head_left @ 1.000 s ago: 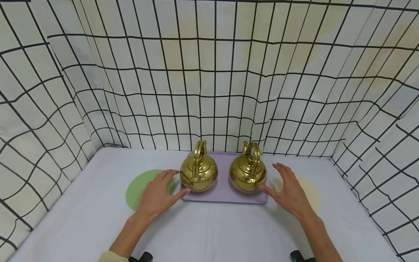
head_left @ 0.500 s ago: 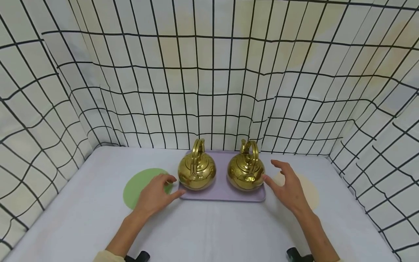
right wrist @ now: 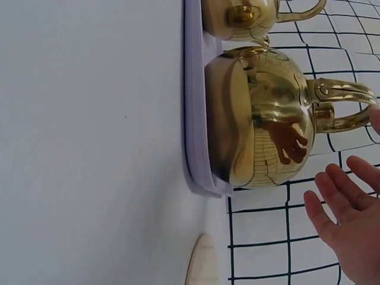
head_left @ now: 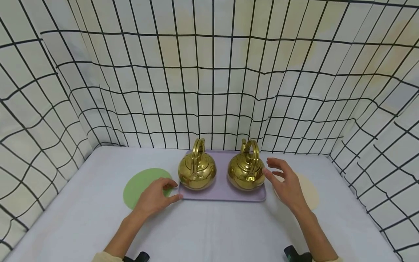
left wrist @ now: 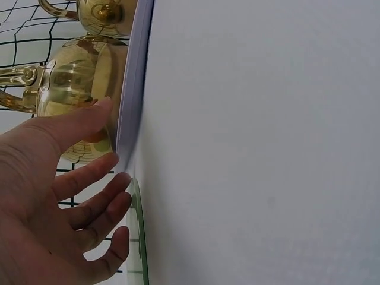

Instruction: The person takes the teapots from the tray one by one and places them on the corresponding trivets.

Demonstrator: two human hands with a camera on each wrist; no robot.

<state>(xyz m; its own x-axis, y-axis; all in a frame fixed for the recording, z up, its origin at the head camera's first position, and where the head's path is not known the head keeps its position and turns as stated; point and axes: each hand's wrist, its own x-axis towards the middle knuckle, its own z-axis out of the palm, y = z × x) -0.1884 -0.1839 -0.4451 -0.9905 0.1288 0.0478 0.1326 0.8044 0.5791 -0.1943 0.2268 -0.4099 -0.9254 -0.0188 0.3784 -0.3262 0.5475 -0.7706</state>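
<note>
Two brass teapots with arched handles, the left teapot (head_left: 197,178) and the right teapot (head_left: 243,179), stand upright side by side on a shallow lilac tray (head_left: 222,195). My left hand (head_left: 154,198) hovers by the tray's front left corner, fingers loosely bent and thumb pointing at the corner; nothing is in its grasp. Beside the right teapot is my right hand (head_left: 288,185), its thumb close to the teapot's side and its fingers spread. Whether that thumb touches the brass I cannot tell. In the right wrist view the right hand (right wrist: 353,219) appears apart from the teapot body.
A green disc (head_left: 139,185) lies left of the tray, partly behind my left hand. To the right is a cream disc (head_left: 309,191), partly covered by my right hand. A white cloth (head_left: 209,229) covers the table. Walls with black grid lines (head_left: 212,94) enclose the back and sides.
My left hand has drawn slightly left, away from the left teapot, its fingers bending a little more. My right hand has shifted slightly, its thumb rising along the right teapot. Teapots and tray stay put.
</note>
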